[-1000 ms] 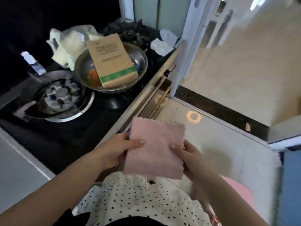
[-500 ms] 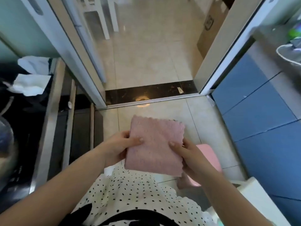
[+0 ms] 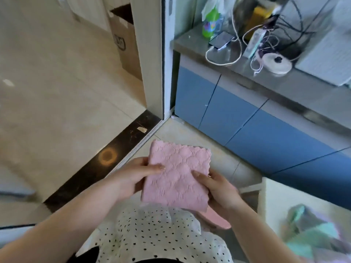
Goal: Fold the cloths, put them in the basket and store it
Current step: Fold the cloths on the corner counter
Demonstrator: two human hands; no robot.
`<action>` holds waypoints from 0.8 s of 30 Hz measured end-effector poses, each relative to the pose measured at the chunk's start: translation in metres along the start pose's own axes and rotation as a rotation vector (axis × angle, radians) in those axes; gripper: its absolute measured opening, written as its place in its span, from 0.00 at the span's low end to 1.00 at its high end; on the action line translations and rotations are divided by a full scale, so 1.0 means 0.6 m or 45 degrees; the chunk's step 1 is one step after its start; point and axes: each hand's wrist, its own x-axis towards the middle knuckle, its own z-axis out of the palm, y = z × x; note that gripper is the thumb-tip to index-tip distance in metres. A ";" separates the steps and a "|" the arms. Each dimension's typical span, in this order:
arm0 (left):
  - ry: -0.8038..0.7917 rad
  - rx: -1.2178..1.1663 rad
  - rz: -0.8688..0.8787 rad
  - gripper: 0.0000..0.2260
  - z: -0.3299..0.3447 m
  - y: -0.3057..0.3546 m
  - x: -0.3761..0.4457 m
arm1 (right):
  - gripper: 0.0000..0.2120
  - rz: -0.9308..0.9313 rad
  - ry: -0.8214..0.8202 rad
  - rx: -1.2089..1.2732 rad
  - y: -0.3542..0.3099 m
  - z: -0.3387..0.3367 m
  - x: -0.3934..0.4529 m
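Observation:
A pink quilted cloth (image 3: 176,175), folded into a square, is held flat in front of my body. My left hand (image 3: 133,177) grips its left edge with the thumb on top. On the other side my right hand (image 3: 218,186) holds the right edge the same way. At the lower right a white basket (image 3: 266,196) shows its rim, with blurred green and pale purple cloths (image 3: 313,230) inside it.
Blue cabinets (image 3: 256,133) run along the right under a grey counter (image 3: 237,67) carrying a phone, cables and a green bottle. A doorway with a dark threshold (image 3: 106,160) lies ahead left. A cardboard box (image 3: 125,40) stands beyond it. Something pink (image 3: 216,218) sits below the cloth.
My view has swung right from the stove, past the doorway, to the blue cabinets and the basket. Both hands have kept the same grip on the pink cloth.

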 end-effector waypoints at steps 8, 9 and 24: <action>-0.268 0.194 -0.066 0.43 0.048 0.163 0.181 | 0.17 -0.204 0.280 0.085 -0.118 -0.051 0.098; -0.281 0.224 -0.081 0.44 0.060 0.183 0.207 | 0.19 -0.221 0.308 0.093 -0.137 -0.064 0.112; -0.545 0.467 -0.146 0.17 0.347 0.481 0.555 | 0.16 -0.430 0.593 0.285 -0.495 -0.271 0.221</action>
